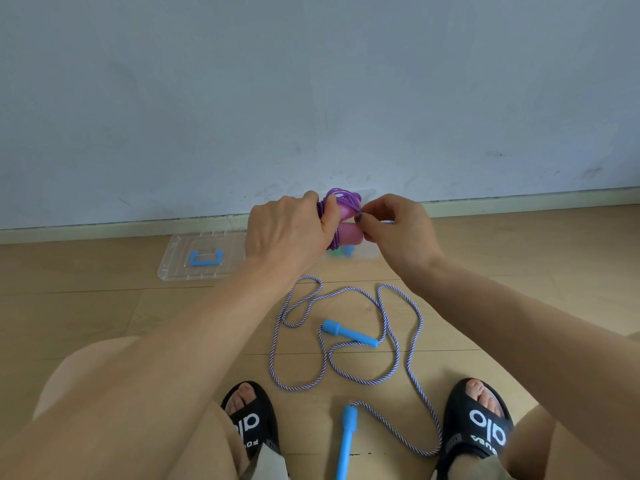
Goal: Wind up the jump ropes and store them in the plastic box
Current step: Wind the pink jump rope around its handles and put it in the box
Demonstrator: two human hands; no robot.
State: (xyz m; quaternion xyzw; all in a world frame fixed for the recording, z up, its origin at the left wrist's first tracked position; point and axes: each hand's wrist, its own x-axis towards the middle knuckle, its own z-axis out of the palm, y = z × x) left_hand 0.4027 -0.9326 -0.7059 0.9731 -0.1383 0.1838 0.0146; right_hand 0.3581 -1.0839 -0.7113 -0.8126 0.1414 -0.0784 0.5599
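My left hand (287, 233) grips a purple jump rope (341, 199) wound around its pink handles (349, 233), held up in front of the wall. My right hand (398, 226) pinches the purple cord at the bundle's right side. Behind and below the hands sits the clear plastic box (367, 252), mostly hidden, with something blue and green showing in it. On the floor nearer me lies a loose blue-and-white striped jump rope (391, 330) with two blue handles, one handle (349, 333) in the middle and the other handle (346, 441) between my feet.
The box's clear lid (180, 268) with a blue handle lies flat on the wooden floor to the left. A grey wall and baseboard run across behind. My knees and two black sandals (478, 417) are at the bottom of the view.
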